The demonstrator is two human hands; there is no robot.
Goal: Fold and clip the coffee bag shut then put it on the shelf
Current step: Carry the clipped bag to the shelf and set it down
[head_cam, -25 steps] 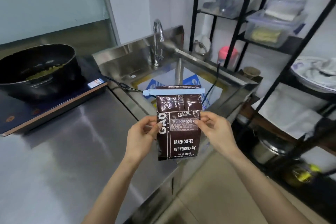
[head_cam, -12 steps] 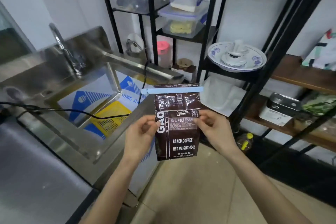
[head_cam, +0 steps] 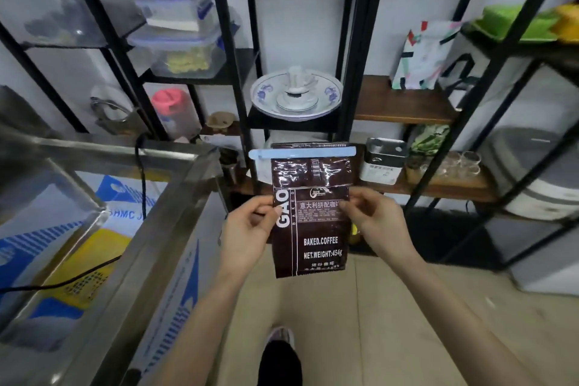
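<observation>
I hold a dark brown coffee bag [head_cam: 313, 229] upright in front of me, printed with white letters. A pale blue clip [head_cam: 300, 153] runs across its folded top. My left hand [head_cam: 247, 232] pinches the bag's left edge and my right hand [head_cam: 376, 222] pinches its right edge, both at mid height. Behind the bag stands a black metal rack with brown wooden shelves [head_cam: 404, 103].
A blue-patterned plate with cups [head_cam: 296, 94] sits on a rack shelf straight ahead. A tin [head_cam: 382, 160] and glasses [head_cam: 454, 163] stand on the lower wooden shelf, a patterned pouch [head_cam: 419, 56] above. The steel sink [head_cam: 103, 197] is at my left. My foot [head_cam: 280, 351] is on the floor below.
The view has swung right from the counter and sink to the shelf rack. The bag stays held in both hands in the same grip.
</observation>
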